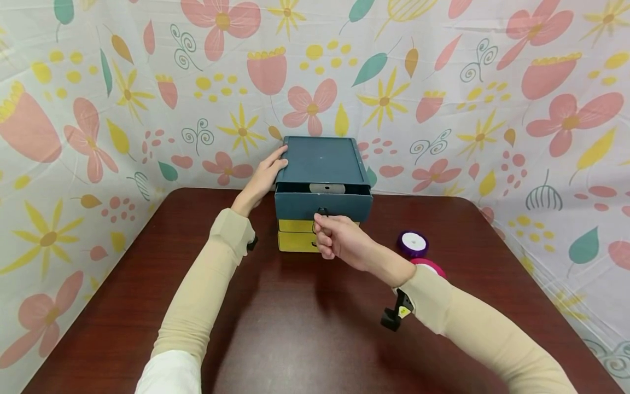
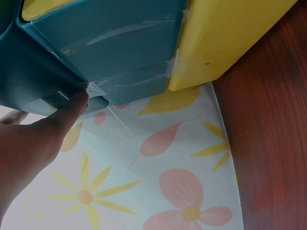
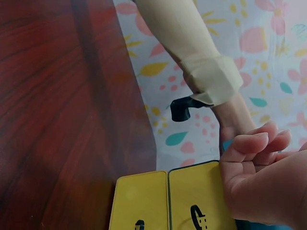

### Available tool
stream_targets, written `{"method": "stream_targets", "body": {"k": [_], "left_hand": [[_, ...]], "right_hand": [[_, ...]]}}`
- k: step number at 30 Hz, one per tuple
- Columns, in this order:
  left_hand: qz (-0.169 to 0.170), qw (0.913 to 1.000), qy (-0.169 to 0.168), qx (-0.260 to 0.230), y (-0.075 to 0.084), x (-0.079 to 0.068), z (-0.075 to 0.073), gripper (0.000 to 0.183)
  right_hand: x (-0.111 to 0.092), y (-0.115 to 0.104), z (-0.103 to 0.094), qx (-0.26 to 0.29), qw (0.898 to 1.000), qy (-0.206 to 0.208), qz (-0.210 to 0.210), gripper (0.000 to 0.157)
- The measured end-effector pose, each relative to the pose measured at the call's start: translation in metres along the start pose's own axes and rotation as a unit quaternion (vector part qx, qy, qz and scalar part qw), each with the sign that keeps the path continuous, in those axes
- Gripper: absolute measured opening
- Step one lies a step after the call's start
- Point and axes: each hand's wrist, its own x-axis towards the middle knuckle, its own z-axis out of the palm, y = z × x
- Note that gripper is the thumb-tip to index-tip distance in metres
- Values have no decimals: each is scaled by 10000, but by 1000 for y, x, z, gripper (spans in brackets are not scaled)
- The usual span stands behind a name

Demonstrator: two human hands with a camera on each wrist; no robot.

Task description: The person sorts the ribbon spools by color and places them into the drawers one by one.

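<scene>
A small drawer cabinet (image 1: 322,158) with a dark teal top stands at the back of the table. Its teal top drawer (image 1: 295,205) is pulled partly out, and a pale flat thing with a small dark hole (image 1: 327,188) shows in the gap. Two yellow drawers (image 1: 295,242) below it are closed. My right hand (image 1: 344,241) pinches the top drawer's small dark loop handle (image 1: 322,210) between thumb and forefinger, the other fingers curled. My left hand (image 1: 263,178) rests against the cabinet's upper left side; in the left wrist view a finger (image 2: 72,108) touches the teal side.
Right of the cabinet, a purple spool with a white centre (image 1: 413,243) lies on the dark brown table (image 1: 275,339). A pink spool (image 1: 428,265) is partly hidden behind my right wrist. A flower-patterned cloth (image 1: 197,87) hangs behind and along both sides.
</scene>
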Motion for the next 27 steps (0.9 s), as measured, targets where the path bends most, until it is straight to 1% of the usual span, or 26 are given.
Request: {"method": "stream_targets", "body": {"k": [7, 12, 14, 18, 21, 27], "left_hand": [[-23, 10000, -14, -11, -1, 0, 0, 52], [-134, 9998, -59, -125, 2, 0, 0, 52], [-173, 9996, -93, -194, 4, -2, -1, 52], [-196, 9994, -196, -213, 16, -10, 0, 54], [-168, 9995, -228, -100, 24, -15, 1, 55], [-78, 9997, -195, 123, 27, -18, 2, 54]], "right_hand": [[7, -1, -3, -29, 10000, -9, -53, 32], [11, -2, -6, -11, 10000, 3, -48, 32], [13, -2, -7, -5, 10000, 11, -49, 32], [17, -4, -8, 5, 9999, 84, -61, 32], [20, -4, -9, 33, 9999, 136, -75, 32], [23, -5, -11, 51, 9998, 157, -111, 32]]}}
